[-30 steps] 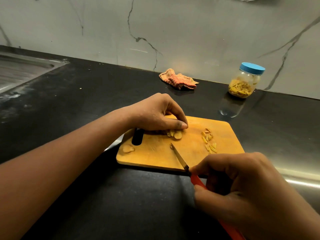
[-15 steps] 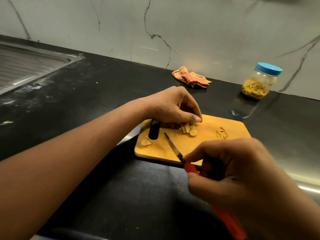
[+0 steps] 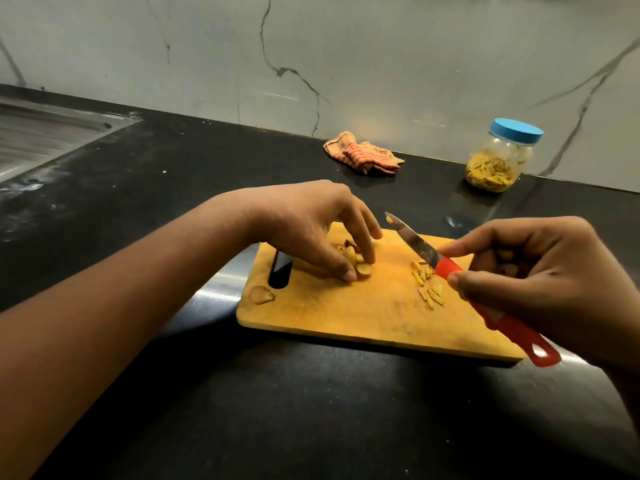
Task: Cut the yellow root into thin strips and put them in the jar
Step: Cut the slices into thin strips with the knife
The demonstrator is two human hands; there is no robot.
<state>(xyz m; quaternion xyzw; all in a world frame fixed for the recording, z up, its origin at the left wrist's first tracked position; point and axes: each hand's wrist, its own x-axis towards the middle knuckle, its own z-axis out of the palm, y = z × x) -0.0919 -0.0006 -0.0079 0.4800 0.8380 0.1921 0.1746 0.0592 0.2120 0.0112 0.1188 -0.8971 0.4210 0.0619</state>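
— Head view: where are the root slices (image 3: 360, 267)?
— On the cutting board (image 3: 346, 313), near its slot; the left grip (image 3: 311, 226) pinches them with curled fingertips (image 3: 349, 276).
— The right grip (image 3: 540, 282)?
— Clenched round the knife (image 3: 414, 242), blade angled up over the board's far edge. Cut strips (image 3: 427, 289) lie on the board's right half; the lidded jar (image 3: 502, 157) stands beyond it on the bench (image 3: 277, 393).

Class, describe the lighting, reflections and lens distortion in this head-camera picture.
Head view: dim, warm light; the glossy counter mirrors the jar; a glare streak left of the cutting board; the wide lens enlarges the left forearm; the left hand shades the root slices; the knife glints.
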